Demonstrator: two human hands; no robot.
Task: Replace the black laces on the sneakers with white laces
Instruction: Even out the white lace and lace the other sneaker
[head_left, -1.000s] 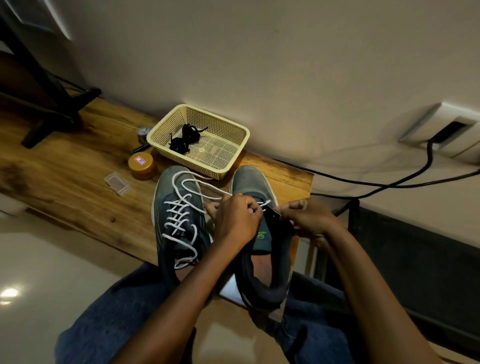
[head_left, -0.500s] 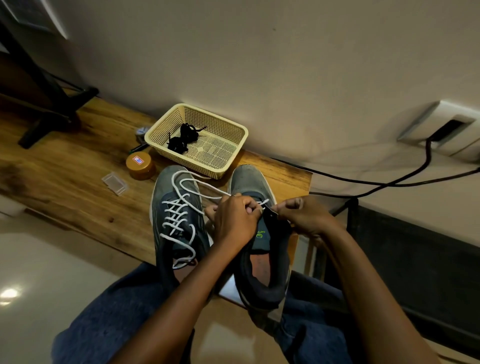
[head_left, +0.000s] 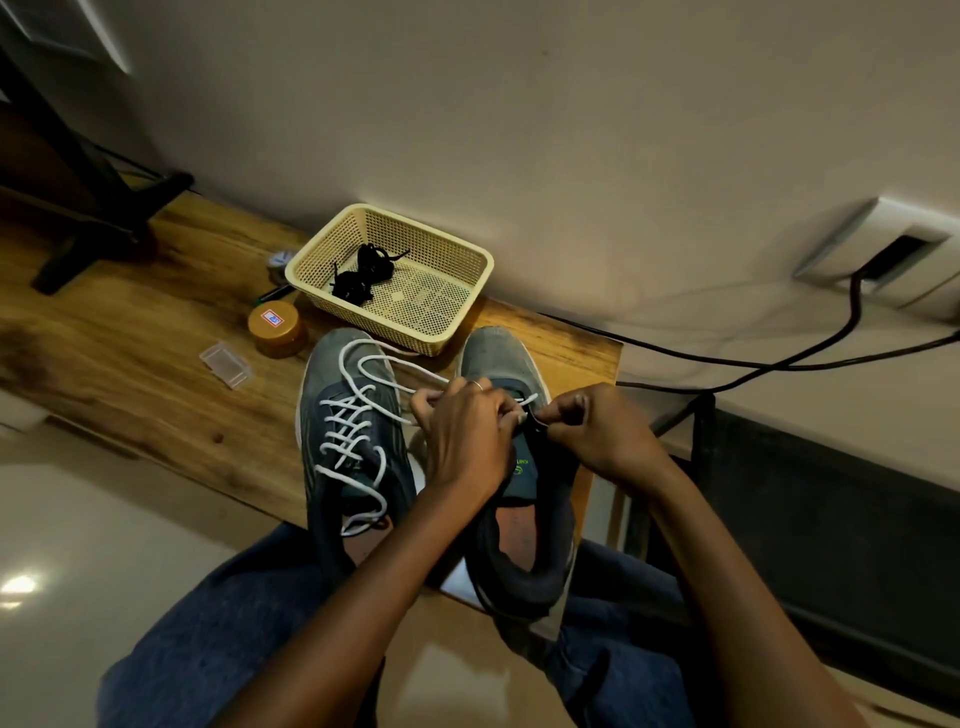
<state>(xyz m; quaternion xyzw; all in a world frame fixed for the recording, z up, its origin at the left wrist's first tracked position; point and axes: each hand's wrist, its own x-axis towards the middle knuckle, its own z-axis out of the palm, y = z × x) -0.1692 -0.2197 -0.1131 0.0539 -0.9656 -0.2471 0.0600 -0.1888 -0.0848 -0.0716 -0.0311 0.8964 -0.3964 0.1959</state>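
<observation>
Little changed from half a second ago: same pose, hands barely shifted. Left hand (head_left: 467, 436) curled over the right sneaker (head_left: 519, 467), pinching the white lace (head_left: 363, 364) at the eyelets. Right hand (head_left: 597, 436) pinching the sneaker's black eyelet edge just beside it, fingertips nearly touching the left's. Left sneaker (head_left: 353, 457) alongside on the table (head_left: 130, 364), already laced white. Black laces (head_left: 363, 273) bundled in the cream basket (head_left: 467, 306) as before. Beside the basket, an orange-lidded jar (head_left: 275, 330) and a clear plastic case (head_left: 226, 364).
</observation>
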